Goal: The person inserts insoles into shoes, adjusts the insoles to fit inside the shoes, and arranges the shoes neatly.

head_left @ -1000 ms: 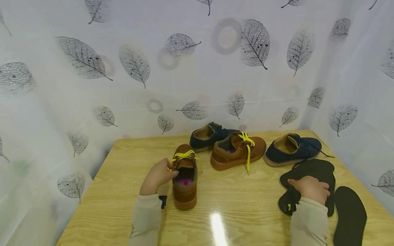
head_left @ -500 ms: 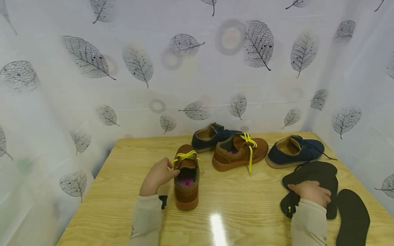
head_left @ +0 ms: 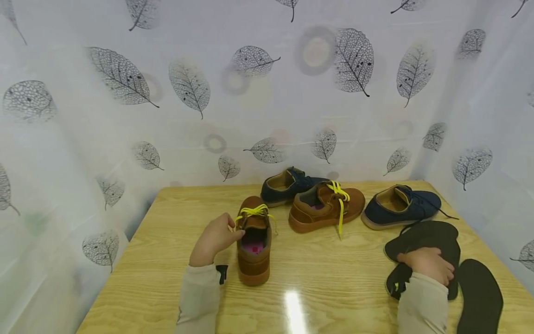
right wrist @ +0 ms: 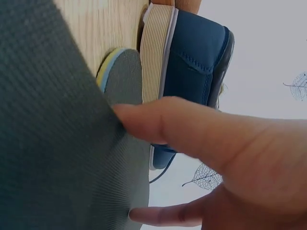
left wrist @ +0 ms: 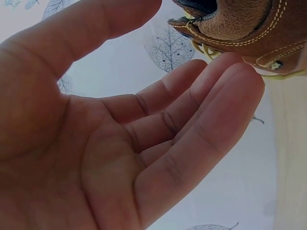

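My left hand [head_left: 214, 239] is at the left side of a brown lace-up shoe [head_left: 253, 268] with yellow laces, its toe away from me. In the left wrist view the fingers [left wrist: 192, 143] are loosely bent with nothing between them, and the shoe's collar lies beyond. At the right, my right hand [head_left: 429, 265] is over overlapping dark insoles [head_left: 438, 231]. Its thumb and a finger grip one dark grey insole [right wrist: 53, 143], tilted close to the right wrist camera. Another insole [right wrist: 125, 72] with a yellow and blue edge lies behind it.
A second brown shoe [head_left: 306, 219] stands at the back middle, before a navy shoe [head_left: 272, 196]. Another navy shoe [head_left: 425, 204] is behind the insoles. One more insole [head_left: 479, 297] lies alone near the right edge of the wooden table [head_left: 333, 287]. A leaf-print curtain [head_left: 250, 106] surrounds the table.
The right hand has shifted slightly to the right, and the lower left insole under it has moved along. The left hand stays beside the brown shoe. The head view has turned a little.
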A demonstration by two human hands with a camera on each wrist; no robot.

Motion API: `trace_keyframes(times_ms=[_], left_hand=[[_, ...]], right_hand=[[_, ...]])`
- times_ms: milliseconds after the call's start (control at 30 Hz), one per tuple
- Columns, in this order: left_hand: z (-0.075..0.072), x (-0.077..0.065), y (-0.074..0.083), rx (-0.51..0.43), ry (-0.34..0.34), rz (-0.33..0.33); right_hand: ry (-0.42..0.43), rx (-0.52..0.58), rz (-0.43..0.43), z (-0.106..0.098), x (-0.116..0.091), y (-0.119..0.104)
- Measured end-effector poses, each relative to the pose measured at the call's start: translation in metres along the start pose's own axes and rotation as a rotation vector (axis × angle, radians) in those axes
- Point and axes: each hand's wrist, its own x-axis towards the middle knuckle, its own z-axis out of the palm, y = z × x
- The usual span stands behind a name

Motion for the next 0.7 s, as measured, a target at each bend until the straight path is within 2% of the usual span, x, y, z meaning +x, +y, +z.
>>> trace_keyframes(times_ms=[233,367,467,600,700], left_hand=[[-0.001,0.0,-0.001,-0.001,0.007,0.005],[-0.001,-0.001,-0.001,0.001,0.011,0.012],[-0.001,-0.001,-0.001,0.007,0.017,0.015],[-0.002,-0.001,0.0,0.016,0.021,0.018],[-0.002,-0.001,0.0,0.013,0.017,0.018]], right_hand=[[-0.003,0.001,-0.085,-0.009,0.004,0.011],[0.014,-0.029,-0.1,-0.014,0.002,0.013],[0.012,-0.012,-0.087,-0.018,-0.002,0.014],[0.047,0.005,-0.099,-0.025,-0.011,0.015],[0.101,-0.012,-0.14,-0.03,-0.017,0.015]])
